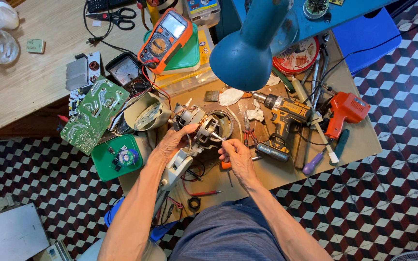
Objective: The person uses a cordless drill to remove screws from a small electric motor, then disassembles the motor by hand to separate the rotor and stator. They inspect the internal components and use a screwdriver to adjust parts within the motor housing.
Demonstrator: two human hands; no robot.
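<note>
The motor (pixel 204 129), stripped of its housing, lies near the middle of the cluttered surface (pixel 364 140) and serves as the reference point.

Left hand (pixel 172 141): at the motor's left side, fingers closed around its body, steadying it.

Right hand (pixel 235 155): just right of and below the motor, fingers pinched shut on a thin metal tool (pixel 217 137), seemingly tweezers or a probe, though the view is too small to say which. Its tip meets the motor's right edge.

A white stand (pixel 175 169) runs down and left from the motor, partly under the left forearm.

Left of the motor: a cream cover (pixel 146 113), then a green circuit board (pixel 93 113), with a green tray (pixel 114 159) below them.

Above and left of the motor: an orange multimeter (pixel 165 41).

Above and right of the motor: a blue lamp (pixel 247 53), overhanging the surface.

Right of the motor: red-handled pliers (pixel 248 133), then a yellow drill (pixel 281 125), then, farther out, an orange glue gun (pixel 344 111).

Below the motor: red wires (pixel 199 192) and a small black ring (pixel 194 203).
</note>
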